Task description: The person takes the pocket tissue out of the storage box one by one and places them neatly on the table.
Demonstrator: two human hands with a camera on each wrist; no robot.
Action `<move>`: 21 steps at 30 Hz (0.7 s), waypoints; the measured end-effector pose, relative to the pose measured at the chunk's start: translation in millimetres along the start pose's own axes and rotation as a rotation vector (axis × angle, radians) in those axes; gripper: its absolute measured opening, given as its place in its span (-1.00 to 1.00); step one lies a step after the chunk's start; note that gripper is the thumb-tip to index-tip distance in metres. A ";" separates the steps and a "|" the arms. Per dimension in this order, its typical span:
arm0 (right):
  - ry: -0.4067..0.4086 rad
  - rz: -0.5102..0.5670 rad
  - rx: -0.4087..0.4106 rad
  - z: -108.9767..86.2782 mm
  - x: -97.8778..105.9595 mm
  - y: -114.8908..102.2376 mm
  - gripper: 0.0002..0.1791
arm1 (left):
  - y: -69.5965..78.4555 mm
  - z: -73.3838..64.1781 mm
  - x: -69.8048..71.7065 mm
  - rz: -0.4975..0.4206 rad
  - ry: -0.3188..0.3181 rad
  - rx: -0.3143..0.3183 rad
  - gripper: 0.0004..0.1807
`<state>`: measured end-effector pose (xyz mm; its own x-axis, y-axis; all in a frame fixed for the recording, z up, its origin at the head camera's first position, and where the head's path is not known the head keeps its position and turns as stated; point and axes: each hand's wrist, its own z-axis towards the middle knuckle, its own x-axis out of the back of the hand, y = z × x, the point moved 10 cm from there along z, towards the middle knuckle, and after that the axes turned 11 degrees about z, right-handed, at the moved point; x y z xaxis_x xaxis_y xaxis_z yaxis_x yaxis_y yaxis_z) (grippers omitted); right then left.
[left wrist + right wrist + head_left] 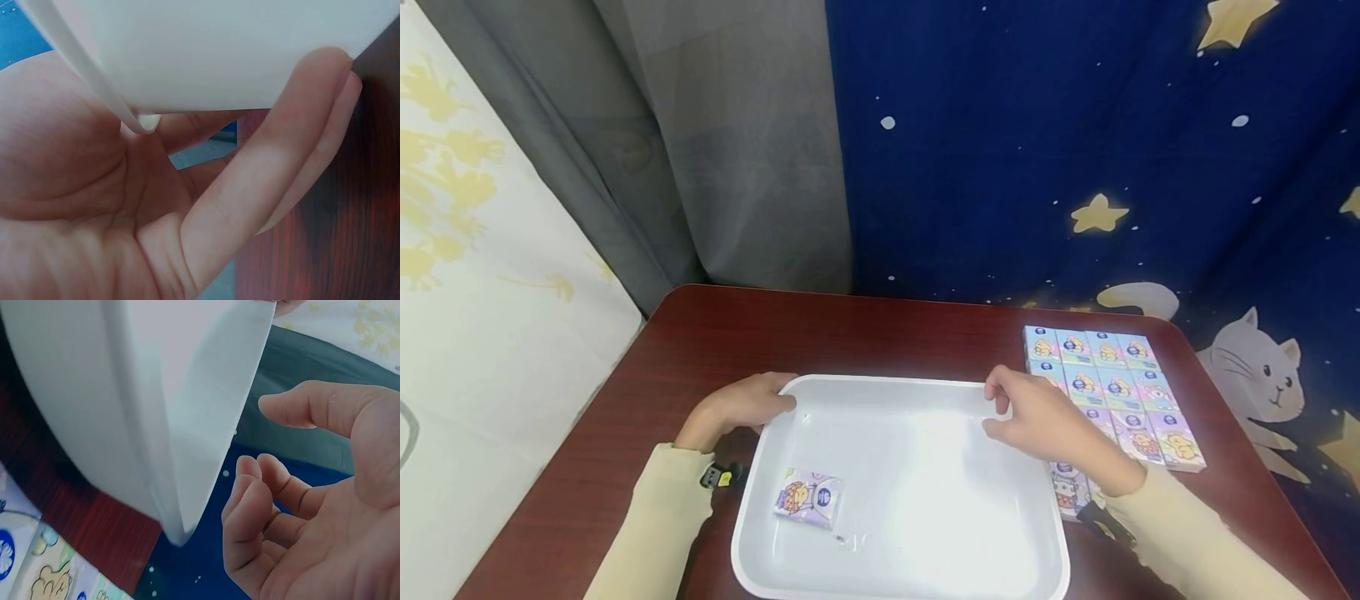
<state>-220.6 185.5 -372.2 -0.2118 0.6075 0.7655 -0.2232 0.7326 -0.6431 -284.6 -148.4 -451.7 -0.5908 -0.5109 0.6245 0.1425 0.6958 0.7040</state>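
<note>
A white tray [917, 508] lies on the table in front of me. My left hand [743, 408] grips its far left corner, thumb over the rim; the left wrist view shows the fingers against the tray's outer wall [200, 62]. One small tissue pack [808, 497] with a purple cartoon print lies inside, near the tray's left side. Above the far right corner is my right hand [1041, 417], thumb and fingers apart and loosely bent. In the right wrist view nothing is between them, and the tray's rim [247, 406] stands apart from the fingertips.
Rows of similar cartoon-printed packs [1118, 383] lie to the right of the tray, partly hidden by my right arm. The dark red wooden table [880, 333] ends at a blue star-patterned curtain [970, 167] and a grey curtain [752, 150]. White patterned cloth [497, 350] hangs at left.
</note>
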 end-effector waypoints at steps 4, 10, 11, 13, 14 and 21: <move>-0.013 -0.016 0.025 4.1 -5.2 -6.8 -0.63 | -2.6 1.2 0.1 -0.002 0.002 0.008 -0.60; -0.045 -0.018 0.029 10.0 -15.7 -13.8 -0.63 | -2.2 -0.3 -0.1 0.008 0.007 0.007 -0.59; -0.052 -0.015 0.022 11.0 -17.8 -14.4 -0.63 | -2.1 -0.5 0.1 0.009 0.008 0.007 -0.59; -0.064 -0.012 0.009 13.0 -21.9 -15.3 -0.62 | -2.0 -0.5 -0.1 0.010 0.008 0.004 -0.58; -0.072 -0.010 0.002 14.0 -24.1 -15.5 -0.62 | -2.4 -0.2 0.0 0.009 0.009 0.005 -0.58; -0.097 -0.021 -0.006 22.3 -34.9 -20.5 -0.64 | -6.2 2.7 0.4 0.013 0.006 0.004 -0.60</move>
<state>-229.8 142.5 -386.2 -0.2985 0.5599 0.7729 -0.2232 0.7464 -0.6269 -287.8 -151.5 -456.7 -0.5840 -0.5050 0.6355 0.1470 0.7042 0.6947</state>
